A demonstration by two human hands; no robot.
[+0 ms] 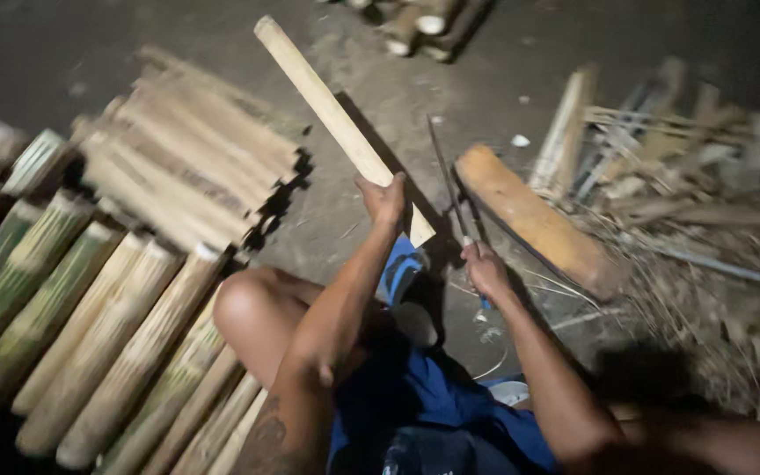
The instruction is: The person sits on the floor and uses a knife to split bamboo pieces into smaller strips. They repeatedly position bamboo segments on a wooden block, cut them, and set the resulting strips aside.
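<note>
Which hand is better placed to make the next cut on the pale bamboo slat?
Probably the right hand: it grips the long thin knife, blade raised beside the pale bamboo slat. The left hand is wrapped around that slat, holding it tilted with its lower end down, so it is busy steadying.

left hand [383,199] grips a pale bamboo slat [338,119] held slanted; right hand [485,269] holds a thin blade [447,180]. split bamboo [107,325] lies left, a log [534,220] and scraps [679,167] right.
</note>
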